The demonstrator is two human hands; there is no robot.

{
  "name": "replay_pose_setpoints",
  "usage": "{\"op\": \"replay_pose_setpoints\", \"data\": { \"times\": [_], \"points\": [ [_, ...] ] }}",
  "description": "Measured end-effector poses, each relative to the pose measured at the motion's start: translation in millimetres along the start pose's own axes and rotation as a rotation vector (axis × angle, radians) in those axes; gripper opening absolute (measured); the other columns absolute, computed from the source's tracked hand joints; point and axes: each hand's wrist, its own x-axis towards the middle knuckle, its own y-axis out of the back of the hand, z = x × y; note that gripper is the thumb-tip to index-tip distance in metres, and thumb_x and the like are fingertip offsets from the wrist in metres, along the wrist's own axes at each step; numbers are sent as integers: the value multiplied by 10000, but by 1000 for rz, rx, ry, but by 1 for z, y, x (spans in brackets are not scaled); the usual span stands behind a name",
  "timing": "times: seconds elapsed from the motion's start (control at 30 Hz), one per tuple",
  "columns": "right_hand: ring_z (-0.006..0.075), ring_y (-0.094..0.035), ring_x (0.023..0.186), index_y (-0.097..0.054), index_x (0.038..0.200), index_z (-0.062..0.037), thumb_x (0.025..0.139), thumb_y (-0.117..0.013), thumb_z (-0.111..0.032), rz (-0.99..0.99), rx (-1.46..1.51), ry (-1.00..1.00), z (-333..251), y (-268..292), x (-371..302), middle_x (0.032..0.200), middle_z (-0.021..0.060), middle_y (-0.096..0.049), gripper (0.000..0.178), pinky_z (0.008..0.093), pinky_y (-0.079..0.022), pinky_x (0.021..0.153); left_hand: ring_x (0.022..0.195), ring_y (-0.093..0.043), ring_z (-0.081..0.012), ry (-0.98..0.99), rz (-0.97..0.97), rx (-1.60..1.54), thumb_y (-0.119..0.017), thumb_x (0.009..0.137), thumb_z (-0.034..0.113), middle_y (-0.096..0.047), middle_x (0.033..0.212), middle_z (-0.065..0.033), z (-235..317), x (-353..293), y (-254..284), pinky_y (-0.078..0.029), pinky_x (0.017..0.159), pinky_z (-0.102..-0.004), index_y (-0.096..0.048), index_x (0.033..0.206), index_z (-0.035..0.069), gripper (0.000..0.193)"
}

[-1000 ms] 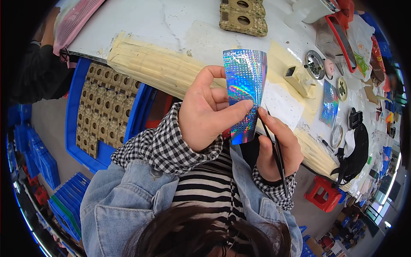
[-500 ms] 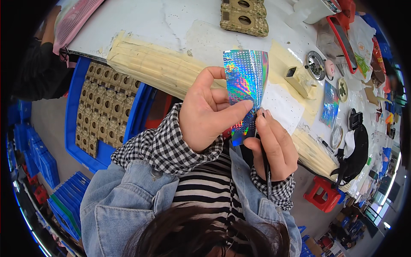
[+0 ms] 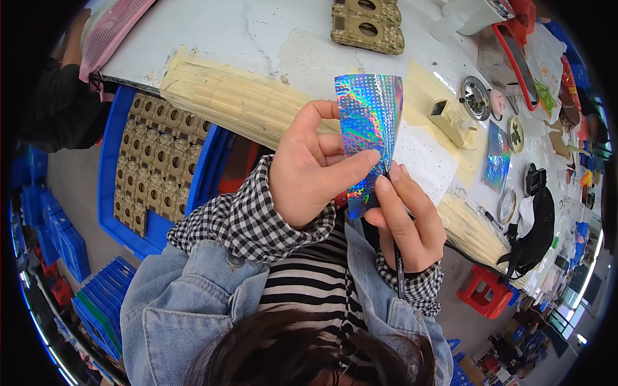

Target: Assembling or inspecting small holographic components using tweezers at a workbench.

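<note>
My left hand (image 3: 315,168) grips a shiny holographic sheet (image 3: 367,116) marked with rows of small squares, its thumb pressed flat on the front. The sheet stands up and curves a little along its right side. In my right hand (image 3: 412,222) is a slim black tool (image 3: 399,270) that looks like tweezers. Its thin tip meets the sheet beside my left thumb, and the fingertips lie close to the sheet's lower right edge. Whether a small piece sits at the tip is too fine to tell.
Camouflage-patterned cases (image 3: 367,29) lie at the table's far side; more fill a blue crate (image 3: 138,241) at left. White paper (image 3: 425,161) with dark specks lies beyond my right hand. To the right are a round metal dish (image 3: 475,98), another holographic sheet (image 3: 497,154) and a black pouch (image 3: 537,231).
My right hand has shifted slightly left, and its fingers have changed position on the tool. The tool's tip now shows against the sheet. My left hand holds its place.
</note>
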Motion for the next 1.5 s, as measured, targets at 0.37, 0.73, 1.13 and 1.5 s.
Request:
{"op": "replay_pose_setpoints", "data": {
  "times": [0.37, 0.73, 1.13, 1.5],
  "points": [
    [305, -634, 976, -664, 1051, 23, 743, -731, -159, 0, 64, -1, 2, 0, -1, 1044, 211, -621, 364, 397, -534, 874, 862, -651, -168, 11, 1, -43, -608, 840, -27, -653, 953, -176, -1, 0, 1, -549, 736, -282, -291, 1217, -45, 493],
    [300, -633, 967, -663, 1059, 15, 743, -738, -156, -27, 26, -31, -2, 1, 1, 1044, 201, -616, 367, 396, -538, 867, 867, -652, -172, -10, 5, -15, -604, 838, -36, -654, 954, -182, -1, 0, 2, -547, 752, -283, -292, 1207, -51, 484],
    [312, -633, 971, -656, 1044, 48, 767, -711, -177, -4, 45, 26, 1, 0, 3, 1010, 209, -626, 361, 408, -539, 867, 879, -648, -175, -13, -6, -24, -597, 840, -41, -652, 962, -185, -1, 0, 1, -545, 766, -293, -293, 1207, -47, 477],
    [320, -637, 972, -655, 1041, 48, 776, -698, -197, 10, 83, 25, 2, 0, 4, 998, 196, -632, 363, 407, -542, 858, 870, -648, -167, -7, 4, -17, -602, 836, -46, -650, 967, -172, -2, -1, 2, -547, 756, -290, -301, 1201, -49, 473]
  ]
}}
